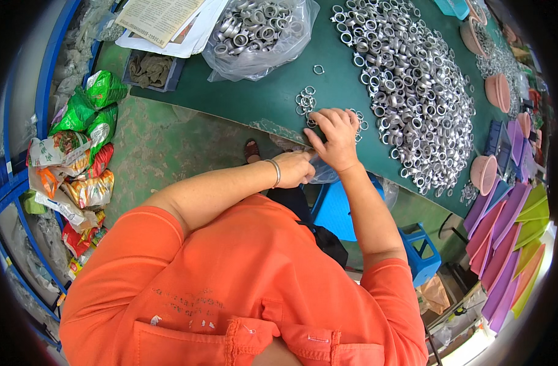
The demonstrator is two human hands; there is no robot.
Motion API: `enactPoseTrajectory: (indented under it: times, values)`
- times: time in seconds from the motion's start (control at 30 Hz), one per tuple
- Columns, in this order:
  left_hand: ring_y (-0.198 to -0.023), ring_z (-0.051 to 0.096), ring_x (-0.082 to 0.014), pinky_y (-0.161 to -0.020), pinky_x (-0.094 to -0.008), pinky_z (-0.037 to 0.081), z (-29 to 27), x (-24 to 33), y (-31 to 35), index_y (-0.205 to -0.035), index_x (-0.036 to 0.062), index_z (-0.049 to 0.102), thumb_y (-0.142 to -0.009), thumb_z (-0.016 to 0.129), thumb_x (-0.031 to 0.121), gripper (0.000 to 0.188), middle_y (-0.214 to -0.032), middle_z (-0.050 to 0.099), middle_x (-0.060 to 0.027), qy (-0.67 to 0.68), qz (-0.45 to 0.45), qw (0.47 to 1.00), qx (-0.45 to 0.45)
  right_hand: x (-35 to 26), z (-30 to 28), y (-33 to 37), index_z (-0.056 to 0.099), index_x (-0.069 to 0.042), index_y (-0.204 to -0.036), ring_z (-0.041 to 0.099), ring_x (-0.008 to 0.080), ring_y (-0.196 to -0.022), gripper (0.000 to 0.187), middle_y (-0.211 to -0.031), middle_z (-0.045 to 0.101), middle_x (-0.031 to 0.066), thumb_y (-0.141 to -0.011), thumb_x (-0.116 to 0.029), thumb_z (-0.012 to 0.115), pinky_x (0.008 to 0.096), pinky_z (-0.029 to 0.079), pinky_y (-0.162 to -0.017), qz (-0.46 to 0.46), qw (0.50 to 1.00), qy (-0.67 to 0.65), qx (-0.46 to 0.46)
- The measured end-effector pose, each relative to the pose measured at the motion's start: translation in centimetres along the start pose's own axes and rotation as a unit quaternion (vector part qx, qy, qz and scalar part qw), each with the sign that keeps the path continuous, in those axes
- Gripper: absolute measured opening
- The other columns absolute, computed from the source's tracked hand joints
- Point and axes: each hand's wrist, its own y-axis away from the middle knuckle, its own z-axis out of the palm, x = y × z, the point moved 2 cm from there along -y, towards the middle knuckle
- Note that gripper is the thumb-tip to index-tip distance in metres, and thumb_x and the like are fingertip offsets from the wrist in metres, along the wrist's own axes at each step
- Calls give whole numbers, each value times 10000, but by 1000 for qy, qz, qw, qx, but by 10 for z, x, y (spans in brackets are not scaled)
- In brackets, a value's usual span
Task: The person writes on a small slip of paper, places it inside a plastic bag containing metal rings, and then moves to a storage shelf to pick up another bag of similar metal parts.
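At the near edge of the green table, my right hand rests with its fingers bent forward and its thumb apart. Thin metal rings lie in a small loose group by its fingertips, and several more show just to its right. Below the table edge my left hand, with a bangle at the wrist, is closed on a clear plastic bag. The bag hangs under my right hand; what is inside cannot be made out. A single ring lies farther back.
A large heap of metal ring fittings covers the table's right side. More fill a plastic bag at the back, beside papers and a bin with a rag. Blue stools stand below; colourful bags lie left.
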Motion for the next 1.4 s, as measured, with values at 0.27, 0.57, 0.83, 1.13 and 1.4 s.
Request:
enactPoseTrajectory:
  times: [0.27, 0.57, 0.83, 1.13, 1.4]
  values:
    - [-1050, 510, -361, -909, -414, 416, 0, -4, 2, -792, 71, 655, -712, 693, 108, 96, -1177, 482, -205, 3, 20, 999, 25, 11, 3, 1, 559, -97, -794, 525, 250, -871, 204, -889, 562, 42, -653, -149, 698, 423, 334, -881, 31, 997, 46, 44]
    - [-1073, 505, -360, -921, -406, 415, 2, -7, 0, -763, 78, 645, -708, 695, 117, 84, -1203, 478, -202, 6, -1, 1000, -2, 2, 5, -6, 566, -98, -828, 529, 257, -876, 223, -874, 574, 48, -681, -193, 704, 415, 335, -874, 45, 995, 52, 67]
    - [-1065, 512, -357, -924, -406, 414, -2, -3, 1, -754, 80, 643, -717, 688, 128, 76, -1181, 492, -203, 1, 16, 1000, 22, 15, 13, -2, 573, -92, -859, 526, 263, -862, 208, -871, 569, 57, -669, -136, 647, 412, 342, -851, 67, 992, 87, 57]
    - [-1047, 517, -360, -911, -411, 418, -4, -4, 2, -760, 76, 636, -714, 683, 125, 82, -1161, 498, -209, -6, 7, 1000, 12, 2, 10, -11, 576, -93, -891, 521, 265, -890, 263, -907, 576, 58, -670, -192, 678, 412, 331, -861, 61, 994, 59, 63]
    - [-1077, 502, -369, -925, -416, 411, -10, -2, 2, -760, 84, 637, -717, 680, 120, 70, -1189, 486, -220, -2, -5, 1000, -9, 0, 26, -25, 629, -132, -888, 547, 230, -857, 181, -880, 592, 17, -723, -157, 700, 391, 349, -846, 42, 994, 71, 72]
